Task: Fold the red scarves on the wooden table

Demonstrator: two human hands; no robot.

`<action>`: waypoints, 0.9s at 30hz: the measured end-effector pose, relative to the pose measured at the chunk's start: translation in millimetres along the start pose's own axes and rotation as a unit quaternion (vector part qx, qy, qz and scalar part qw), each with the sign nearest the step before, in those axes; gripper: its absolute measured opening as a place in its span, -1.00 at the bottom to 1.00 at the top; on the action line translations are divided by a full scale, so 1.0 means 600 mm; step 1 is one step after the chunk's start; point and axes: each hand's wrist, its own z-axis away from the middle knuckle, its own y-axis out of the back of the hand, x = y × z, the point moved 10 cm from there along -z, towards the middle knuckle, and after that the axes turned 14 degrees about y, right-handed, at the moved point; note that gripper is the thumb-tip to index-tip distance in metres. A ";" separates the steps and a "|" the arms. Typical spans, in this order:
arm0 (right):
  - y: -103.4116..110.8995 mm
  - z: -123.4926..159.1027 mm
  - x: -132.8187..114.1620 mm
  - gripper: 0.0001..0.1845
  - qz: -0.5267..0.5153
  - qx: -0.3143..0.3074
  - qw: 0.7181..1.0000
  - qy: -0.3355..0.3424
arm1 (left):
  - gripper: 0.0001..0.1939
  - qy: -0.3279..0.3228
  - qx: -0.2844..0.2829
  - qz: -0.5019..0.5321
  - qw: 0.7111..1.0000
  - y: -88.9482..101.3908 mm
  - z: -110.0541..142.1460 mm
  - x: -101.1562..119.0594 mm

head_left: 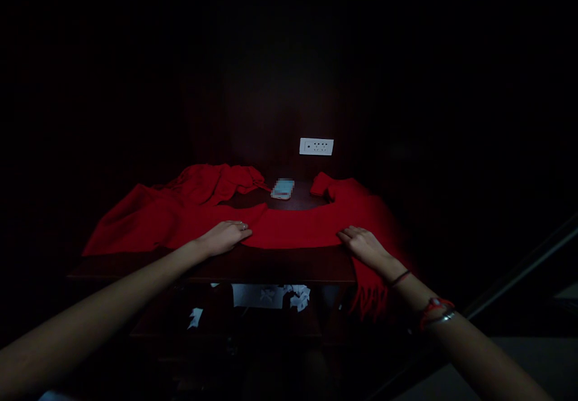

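A red scarf [293, 226] with a fringe lies across a dark wooden desk [289, 271]. Its middle runs as a fairly smooth band between my two hands. My left hand [226, 235], with a ring on one finger, is closed on the scarf's near edge left of centre. To the right, my right hand [363, 245] has its fingers bent over the same edge, also closed on the cloth; its thumb is hidden. The fringed end [370, 295] hangs over the desk's right corner. Bunched red cloth [221, 181] lies at the back left.
A phone [283, 189] lies on the desk behind the scarf. On the wall above is a white power socket [316, 146]. Under the desktop, a shelf holds white papers [257, 296] and crumpled pieces [299, 297]. The surroundings are very dark.
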 end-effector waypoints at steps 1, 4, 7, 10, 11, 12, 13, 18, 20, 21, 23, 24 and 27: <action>0.006 0.001 0.007 -0.77 -0.001 0.014 1.000 -0.010 | -0.66 0.021 0.009 0.004 1.000 0.008 -0.005 -0.012; 0.036 0.003 0.053 -0.73 -0.013 0.068 0.996 -0.063 | -0.69 0.100 0.058 0.021 0.993 0.064 -0.036 -0.061; 0.064 0.004 0.118 -0.69 -0.022 0.108 0.984 -0.143 | -0.68 0.185 0.107 0.012 0.977 0.114 -0.073 -0.100; 0.054 -0.001 0.160 -0.67 -0.022 0.054 0.979 -0.194 | -0.72 0.218 0.021 -0.016 0.976 0.075 -0.093 -0.106; 0.044 -0.002 0.166 -0.65 -0.026 0.027 0.980 -0.198 | -0.72 0.220 -0.003 -0.024 0.975 0.055 -0.093 -0.105; 0.036 -0.003 0.170 -0.65 -0.034 0.008 0.980 -0.198 | -0.72 0.224 -0.009 -0.027 0.974 0.041 -0.090 -0.108; 0.031 -0.003 0.173 -0.65 -0.046 0.005 0.979 -0.199 | -0.71 0.232 0.002 -0.023 0.972 0.034 -0.087 -0.115; 0.023 -0.006 0.193 -0.80 -0.145 0.071 0.968 -0.192 | -0.70 0.259 0.121 0.085 0.954 0.073 -0.080 -0.178; 0.021 -0.009 0.195 -0.83 -0.163 0.089 0.964 -0.188 | -0.72 0.250 0.171 0.114 0.946 0.104 -0.081 -0.195; 0.020 -0.009 0.193 -0.84 -0.166 0.094 0.963 -0.188 | -0.73 0.238 0.186 0.114 0.947 0.117 -0.081 -0.199; 0.013 -0.007 0.179 -0.84 -0.171 0.087 0.964 -0.182 | -0.74 0.203 0.182 0.091 0.958 0.129 -0.081 -0.198; 0.007 -0.005 0.167 -0.84 -0.175 0.077 0.966 -0.175 | -0.74 0.182 0.166 0.075 0.966 0.128 -0.080 -0.196; -0.007 0.007 0.131 -0.82 -0.178 0.054 0.970 -0.154 | -0.76 0.128 0.106 0.057 0.985 0.120 -0.069 -0.197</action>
